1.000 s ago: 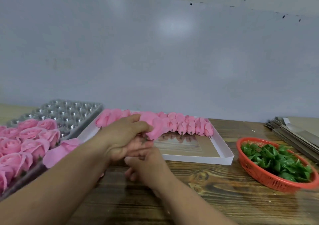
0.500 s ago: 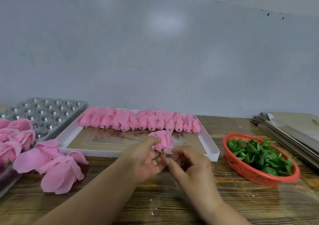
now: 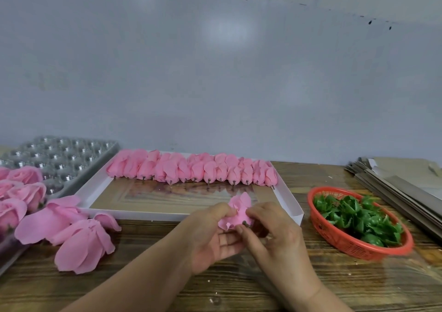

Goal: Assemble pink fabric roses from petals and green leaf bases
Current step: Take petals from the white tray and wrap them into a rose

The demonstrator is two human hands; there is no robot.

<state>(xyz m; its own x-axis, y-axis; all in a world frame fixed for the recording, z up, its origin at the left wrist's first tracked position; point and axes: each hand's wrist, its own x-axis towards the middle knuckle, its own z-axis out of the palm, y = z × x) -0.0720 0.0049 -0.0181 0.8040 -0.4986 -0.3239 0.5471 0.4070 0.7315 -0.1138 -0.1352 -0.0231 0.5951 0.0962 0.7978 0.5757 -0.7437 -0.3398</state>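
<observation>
My left hand point(image 3: 210, 235) and my right hand point(image 3: 272, 230) meet over the wooden table, both pinching one small pink rose bud point(image 3: 239, 210) by its base, petals pointing up. A row of several pink rose buds point(image 3: 191, 169) on short stems lies along the far side of a white shallow box point(image 3: 289, 199). Loose pink petal sets point(image 3: 79, 242) lie on the table to the left. Green leaf bases point(image 3: 354, 216) fill a red plastic basket point(image 3: 344, 244) to the right.
A silver moulded tray point(image 3: 62, 156) at the far left holds finished pink roses point(image 3: 21, 192) in its near cells. A stack of flat cardboard sheets point(image 3: 397, 182) lies at the right edge. A grey wall stands behind the table.
My left hand took one bud from the row in the box and drew it toward me. My right hand joined it at the bud's base. The camera turned left to right and back.
</observation>
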